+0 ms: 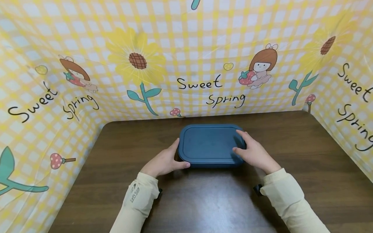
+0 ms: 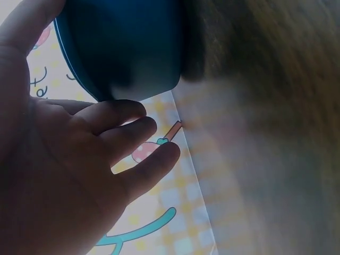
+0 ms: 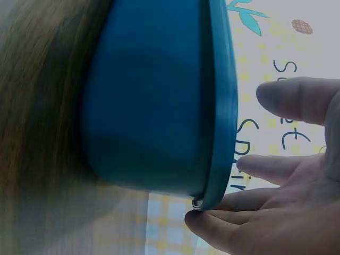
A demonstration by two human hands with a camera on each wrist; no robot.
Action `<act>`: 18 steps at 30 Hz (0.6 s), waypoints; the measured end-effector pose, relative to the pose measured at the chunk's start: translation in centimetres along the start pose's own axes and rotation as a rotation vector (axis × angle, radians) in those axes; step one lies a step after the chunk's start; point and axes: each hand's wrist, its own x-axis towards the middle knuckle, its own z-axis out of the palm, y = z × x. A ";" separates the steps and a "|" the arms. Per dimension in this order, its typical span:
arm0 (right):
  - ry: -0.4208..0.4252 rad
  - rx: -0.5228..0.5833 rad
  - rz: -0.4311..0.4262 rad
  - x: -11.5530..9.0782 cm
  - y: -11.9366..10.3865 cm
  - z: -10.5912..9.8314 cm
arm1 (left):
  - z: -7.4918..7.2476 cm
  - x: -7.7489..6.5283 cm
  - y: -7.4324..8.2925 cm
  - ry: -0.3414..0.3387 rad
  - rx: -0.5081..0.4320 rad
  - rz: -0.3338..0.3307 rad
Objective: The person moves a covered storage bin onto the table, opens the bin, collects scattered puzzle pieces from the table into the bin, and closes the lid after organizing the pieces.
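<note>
A dark blue rectangular lunch box point(image 1: 211, 144) with a rounded, raised-rim lid lies flat on the table. My left hand point(image 1: 164, 161) is at its left end, thumb by the front corner and fingers along the left side. In the left wrist view, the left hand's fingers point(image 2: 135, 172) spread loosely beside the box point(image 2: 127, 48). Over the right end reaches my right hand point(image 1: 256, 153), thumb above the lid. The right wrist view has its thumb point(image 3: 292, 98) apart from the lid rim point(image 3: 224, 106), with fingertips close to the box's far corner.
The dark brown wooden table point(image 1: 122, 194) extends around the box. Yellow-and-white checked cloth point(image 1: 198, 48) printed with flowers and lettering stands along the back and both sides. A small shiny bit point(image 3: 197, 203) shows under the lid rim. Both wrists wear dark devices under pale sleeves.
</note>
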 end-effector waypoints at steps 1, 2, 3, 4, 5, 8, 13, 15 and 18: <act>-0.007 -0.014 -0.003 -0.1 -0.1 0.0 | 0.0 -0.1 0.1 0.001 0.009 0.007; -0.013 -0.030 -0.005 -0.2 -0.1 0.0 | 0.0 -0.3 0.2 0.001 0.024 0.011; -0.018 -0.047 -0.010 -0.2 -0.2 0.1 | 0.0 -0.4 0.3 0.003 0.040 0.015; -0.022 -0.064 -0.014 -0.2 -0.3 0.1 | 0.0 -0.5 0.5 0.006 0.059 0.018; -0.027 -0.076 -0.016 -0.2 -0.4 0.1 | 0.0 -0.5 0.6 0.011 0.079 0.020; -0.029 -0.098 -0.017 -0.1 -0.4 0.2 | 0.2 -0.6 0.9 0.023 0.130 0.004; -0.025 -0.135 -0.017 0.4 -0.1 0.6 | 0.7 -0.4 1.1 0.055 0.161 0.000; -0.025 -0.171 -0.024 0.5 0.1 0.8 | 0.9 -0.5 1.2 0.071 0.174 0.016; -0.017 -0.240 -0.028 0.4 0.0 1.0 | 1.1 -0.6 1.3 0.091 0.199 0.046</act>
